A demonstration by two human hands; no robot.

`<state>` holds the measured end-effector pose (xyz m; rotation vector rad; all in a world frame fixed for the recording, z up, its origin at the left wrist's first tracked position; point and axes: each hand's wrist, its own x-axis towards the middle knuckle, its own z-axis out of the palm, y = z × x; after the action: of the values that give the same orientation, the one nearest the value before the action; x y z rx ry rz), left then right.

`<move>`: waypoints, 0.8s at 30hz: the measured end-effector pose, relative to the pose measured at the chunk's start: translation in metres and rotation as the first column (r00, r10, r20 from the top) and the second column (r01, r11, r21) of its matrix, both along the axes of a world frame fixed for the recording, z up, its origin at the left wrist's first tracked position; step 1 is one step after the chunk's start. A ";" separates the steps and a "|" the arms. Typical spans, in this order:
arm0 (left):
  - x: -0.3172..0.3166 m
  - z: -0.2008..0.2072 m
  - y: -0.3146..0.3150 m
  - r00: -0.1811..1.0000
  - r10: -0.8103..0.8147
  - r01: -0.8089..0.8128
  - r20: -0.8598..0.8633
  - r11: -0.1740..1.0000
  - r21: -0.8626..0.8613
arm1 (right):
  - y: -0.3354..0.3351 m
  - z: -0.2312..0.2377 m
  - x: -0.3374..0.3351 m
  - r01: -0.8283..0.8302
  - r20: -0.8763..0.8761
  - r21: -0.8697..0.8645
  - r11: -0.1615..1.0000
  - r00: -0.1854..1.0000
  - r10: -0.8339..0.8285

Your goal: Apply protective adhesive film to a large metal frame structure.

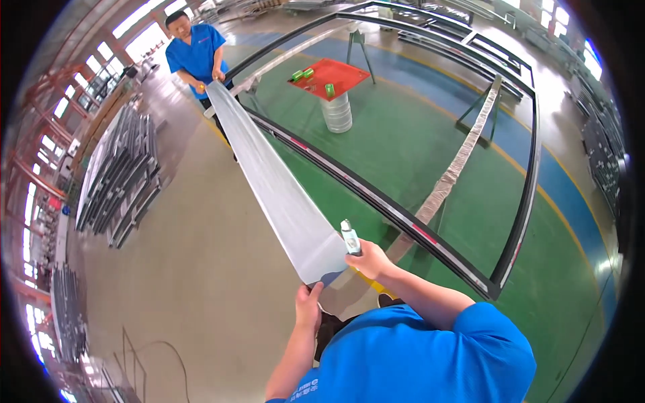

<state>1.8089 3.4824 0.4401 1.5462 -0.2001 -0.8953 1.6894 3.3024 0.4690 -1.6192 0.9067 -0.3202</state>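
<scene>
A long, pale-grey panel stretches from my body toward the far left, its near end bent into a curved edge with a dark blue patch. At that near end's left corner, my left hand is closed, thumb on top. Closed around a small pale-blue, bottle-shaped thing with a whitish tip, my right hand is beside the panel's right corner. Whether its fingers also touch the panel I cannot tell. A co-worker in a blue shirt holds the far end with both hands.
To the right, a large black frame rests on supports, one wrapped in wrinkled covering. Inside it, a red board with green items sits on a white drum. Stacked metal profiles lie at left.
</scene>
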 end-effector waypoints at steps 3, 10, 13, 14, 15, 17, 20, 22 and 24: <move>-0.075 0.012 -0.006 0.997 0.007 -0.004 -0.074 0.999 0.035 | -0.002 0.003 -0.073 0.053 -0.083 -0.020 0.998 0.995 -0.055; -0.211 0.019 0.002 0.989 -0.131 0.129 -0.069 0.991 -0.034 | 0.000 0.008 -0.219 0.079 -0.055 0.008 0.997 0.995 -0.079; -0.263 0.011 0.019 0.977 -0.206 0.204 -0.048 0.978 -0.042 | 0.016 0.008 -0.279 0.097 -0.057 0.039 0.995 0.994 -0.094; -0.281 0.008 0.024 0.972 -0.231 0.224 -0.053 0.969 -0.107 | 0.020 0.008 -0.297 0.082 -0.051 0.008 0.997 0.995 -0.082; -0.300 0.005 0.028 0.977 -0.198 0.180 -0.080 0.965 -0.189 | 0.026 0.007 -0.312 0.111 -0.078 -0.008 0.994 0.991 -0.111; -0.338 0.002 0.038 0.974 -0.182 0.162 -0.131 0.975 -0.149 | 0.033 0.009 -0.347 0.085 -0.082 0.003 0.996 0.993 -0.085; -0.393 0.000 0.049 0.972 -0.183 0.169 -0.147 0.980 -0.103 | 0.035 0.011 -0.392 0.037 -0.118 0.062 0.997 0.993 -0.030; -0.424 -0.001 0.050 0.973 -0.195 0.187 -0.122 0.980 -0.075 | 0.033 0.012 -0.426 0.047 -0.023 0.093 0.995 0.999 -0.045; -0.450 -0.003 0.047 0.982 -0.185 0.176 -0.030 0.964 -0.200 | 0.027 0.007 -0.453 0.043 -0.045 0.134 0.990 0.998 -0.038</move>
<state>1.3593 3.5293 0.4374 1.3355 -0.3884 -1.0241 1.2361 3.3295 0.4760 -1.4894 0.9737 -0.2483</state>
